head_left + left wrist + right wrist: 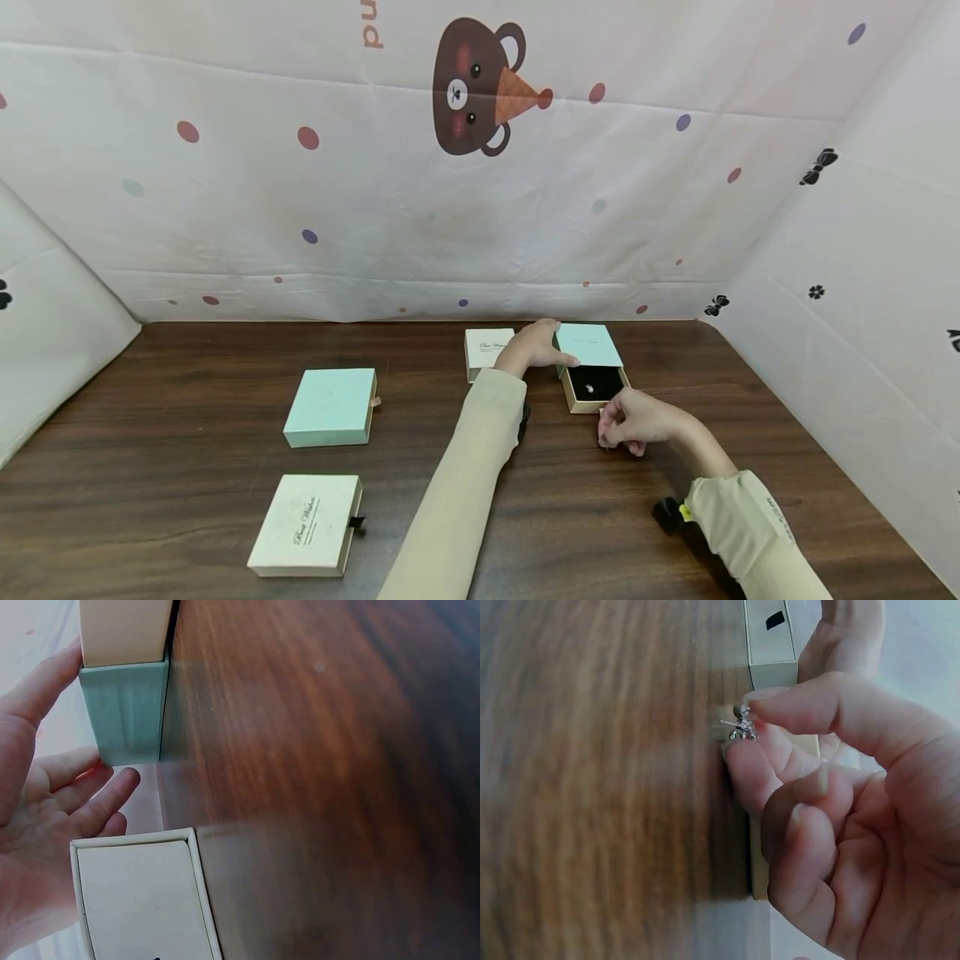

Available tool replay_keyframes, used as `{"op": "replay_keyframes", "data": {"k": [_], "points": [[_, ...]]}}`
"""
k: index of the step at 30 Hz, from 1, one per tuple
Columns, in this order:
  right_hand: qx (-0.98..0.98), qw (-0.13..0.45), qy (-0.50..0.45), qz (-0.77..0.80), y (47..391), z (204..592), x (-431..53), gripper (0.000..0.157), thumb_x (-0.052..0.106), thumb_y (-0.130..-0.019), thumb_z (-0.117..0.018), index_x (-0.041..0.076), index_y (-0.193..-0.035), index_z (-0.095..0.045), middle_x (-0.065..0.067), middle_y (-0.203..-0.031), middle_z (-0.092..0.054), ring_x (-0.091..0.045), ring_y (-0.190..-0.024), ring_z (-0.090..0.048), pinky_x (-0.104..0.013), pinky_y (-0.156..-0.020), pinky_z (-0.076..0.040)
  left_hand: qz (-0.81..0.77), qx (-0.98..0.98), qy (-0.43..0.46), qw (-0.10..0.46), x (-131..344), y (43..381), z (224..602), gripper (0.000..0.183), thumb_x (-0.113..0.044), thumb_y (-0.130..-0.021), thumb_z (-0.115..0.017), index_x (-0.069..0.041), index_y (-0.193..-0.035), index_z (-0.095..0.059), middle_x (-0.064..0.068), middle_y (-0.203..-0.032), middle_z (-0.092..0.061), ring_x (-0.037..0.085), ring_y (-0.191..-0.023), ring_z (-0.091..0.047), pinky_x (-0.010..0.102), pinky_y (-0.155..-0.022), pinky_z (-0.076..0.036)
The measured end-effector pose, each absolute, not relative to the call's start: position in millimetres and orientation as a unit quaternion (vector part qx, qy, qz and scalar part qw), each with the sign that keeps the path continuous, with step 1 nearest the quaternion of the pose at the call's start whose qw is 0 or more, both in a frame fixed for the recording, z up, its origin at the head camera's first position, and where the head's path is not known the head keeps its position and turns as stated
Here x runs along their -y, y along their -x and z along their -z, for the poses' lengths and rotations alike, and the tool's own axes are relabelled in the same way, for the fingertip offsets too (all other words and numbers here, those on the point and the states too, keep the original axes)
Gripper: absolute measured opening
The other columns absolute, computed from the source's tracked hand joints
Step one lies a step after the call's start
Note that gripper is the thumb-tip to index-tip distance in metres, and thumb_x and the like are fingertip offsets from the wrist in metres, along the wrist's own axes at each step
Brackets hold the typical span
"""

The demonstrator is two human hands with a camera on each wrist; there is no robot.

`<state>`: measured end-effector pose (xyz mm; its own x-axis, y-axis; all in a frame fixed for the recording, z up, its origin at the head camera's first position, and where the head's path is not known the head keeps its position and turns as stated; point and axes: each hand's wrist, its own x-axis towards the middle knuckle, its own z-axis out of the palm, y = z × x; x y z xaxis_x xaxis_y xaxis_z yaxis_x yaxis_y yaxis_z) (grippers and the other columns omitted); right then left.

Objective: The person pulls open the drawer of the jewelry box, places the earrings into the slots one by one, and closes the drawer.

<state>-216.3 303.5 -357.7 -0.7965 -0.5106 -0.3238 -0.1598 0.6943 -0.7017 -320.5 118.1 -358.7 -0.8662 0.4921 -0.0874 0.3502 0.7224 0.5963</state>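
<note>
A mint drawer box (587,342) stands at the back right with its cream-edged drawer (582,407) pulled out toward me. On the drawer's black lining lies a small silver earring (590,388). My left hand (536,346) grips the mint sleeve from its left, thumb over the top near the front and fingers at the back edge; the left wrist view shows the sleeve's mint side (127,712). Just in front of the drawer, my right hand (637,418) pinches another small silver earring (741,726) between thumb and index finger, its thin post sticking out.
A white box (483,346) stands left of the mint one, partly behind my left hand. Farther left lie a closed mint box (330,407) with a beige tab and a closed cream box (306,525) with a black tab. White printed cloth (375,192) hangs behind the brown table (187,500).
</note>
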Motion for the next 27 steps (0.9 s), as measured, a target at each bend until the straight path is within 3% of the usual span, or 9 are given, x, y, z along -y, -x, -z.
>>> {"op": "replay_keyframes", "data": {"k": [5, 12, 18, 23, 27], "points": [[-0.891, 0.251, 0.191, 0.326, 215.0, 355.7, -302.1, 0.006, 0.001, -0.077, -0.060, 0.002, -0.075, -0.065, -0.003, -0.067, -0.065, -0.005, -0.039, -0.044, -0.024, -0.039, -0.043, -0.293, -0.920, -0.229, 0.121, -118.0, 319.7, 358.4, 0.081, -0.044, -0.080, -0.067, -0.010, -0.143, -0.030, 0.003, -0.148, -0.027, 0.019, -0.134, -0.026, 0.032, -0.106, -0.027], [-0.904, 0.242, 0.171, 0.307, 213.6, 354.0, -299.2, 0.014, 0.012, -0.073, -0.075, 0.005, -0.072, -0.063, -0.001, -0.054, -0.057, -0.008, -0.039, -0.044, -0.026, -0.040, -0.044, -0.286, -0.922, -0.231, 0.121, -118.7, 321.4, 359.4, 0.081, -0.045, -0.080, -0.066, -0.010, -0.143, -0.029, 0.003, -0.148, -0.027, 0.019, -0.135, -0.025, 0.033, -0.106, -0.027], [-0.901, 0.244, 0.190, 0.303, 213.3, 355.1, -300.1, 0.004, 0.002, -0.076, -0.064, 0.005, -0.073, -0.063, -0.002, -0.059, -0.060, -0.009, -0.039, -0.045, -0.028, -0.040, -0.045, -0.287, -0.922, -0.231, 0.120, -118.9, 322.2, 359.7, 0.081, -0.045, -0.080, -0.066, -0.010, -0.143, -0.029, 0.004, -0.148, -0.027, 0.020, -0.135, -0.026, 0.033, -0.106, -0.027], [-0.890, 0.254, 0.202, 0.321, 214.7, 354.1, -303.2, 0.012, 0.000, -0.078, -0.055, 0.003, -0.078, -0.067, -0.002, -0.056, -0.053, -0.006, -0.038, -0.043, -0.025, -0.038, -0.043, -0.290, -0.922, -0.227, 0.123, -119.3, 322.0, 359.8, 0.081, -0.045, -0.080, -0.066, -0.011, -0.143, -0.029, 0.003, -0.148, -0.026, 0.020, -0.135, -0.026, 0.034, -0.105, -0.028], [-0.878, 0.262, 0.208, 0.343, 214.9, 351.2, -305.5, 0.015, 0.000, -0.081, -0.054, 0.001, -0.083, -0.069, -0.004, -0.061, -0.057, -0.005, -0.039, -0.043, -0.022, -0.039, -0.043, -0.288, -0.922, -0.227, 0.123, -119.5, 321.9, 360.0, 0.081, -0.045, -0.080, -0.066, -0.012, -0.144, -0.029, 0.002, -0.148, -0.026, 0.019, -0.135, -0.025, 0.034, -0.105, -0.028]]}}
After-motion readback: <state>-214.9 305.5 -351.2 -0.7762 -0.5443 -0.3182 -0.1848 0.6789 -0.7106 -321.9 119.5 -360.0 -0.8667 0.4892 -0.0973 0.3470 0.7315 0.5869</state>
